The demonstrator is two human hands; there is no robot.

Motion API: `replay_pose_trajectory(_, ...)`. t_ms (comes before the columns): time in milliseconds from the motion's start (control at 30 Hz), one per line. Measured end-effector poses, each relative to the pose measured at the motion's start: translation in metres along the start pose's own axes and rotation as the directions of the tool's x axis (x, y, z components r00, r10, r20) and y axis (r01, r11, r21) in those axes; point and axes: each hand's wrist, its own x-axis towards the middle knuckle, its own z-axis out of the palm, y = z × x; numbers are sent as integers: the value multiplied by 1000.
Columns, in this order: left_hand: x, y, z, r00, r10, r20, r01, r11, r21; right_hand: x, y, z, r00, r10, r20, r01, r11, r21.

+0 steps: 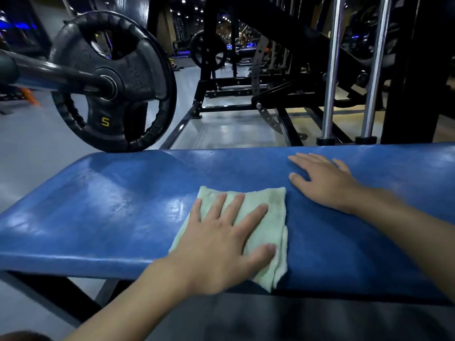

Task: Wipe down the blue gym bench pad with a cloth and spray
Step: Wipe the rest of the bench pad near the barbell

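1. dim gym hall with dark machines behind the blue bench pad (110, 217); a black weight plate (140, 77) hangs just past the pad's far left edge; two chrome rods (331, 70) stand past its far right edge.
2. the folded pale green cloth (270, 200) lies on the pad's middle and reaches its near edge; the left hand (221, 244) presses it flat, fingers straight and spread, clasping nothing.
3. the right hand (327, 183) rests flat on the bare pad, fingers straight, just right of the cloth and nearer the pad's far edge; it likely serves as a brace.
4. no spray bottle shows; a wet sheen on the pad's left half suggests that part is wiped, the duller right half probably not.
5. to wipe well: press evenly through the whole palm; run long overlapping strokes along the pad; cover the rolled near edge; lift the right hand before the cloth reaches it.
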Motion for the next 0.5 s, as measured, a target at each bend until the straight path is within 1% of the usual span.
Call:
replay_pose_trajectory(100, 35, -16, -3, 999, -31, 12, 31, 999, -37, 4, -6, 12, 998, -13, 60, 15, 1000, -21)
replay_pose_trajectory(233, 102, -45, -8, 995, -98, 3, 98, 994, -43, 4, -4, 18, 999, -20, 25, 21, 1000, -22)
replay_pose_trajectory(367, 173, -69, -19, 987, -156, 42, 158, 986, -56, 5, -5, 19, 1000, -20, 11, 20, 999, -25)
replay_pose_trajectory(500, 206, -78, -25, 978, -202, 46, 205, 976, -71, 3, -5, 18, 1000, -18, 1, 18, 1000, -12)
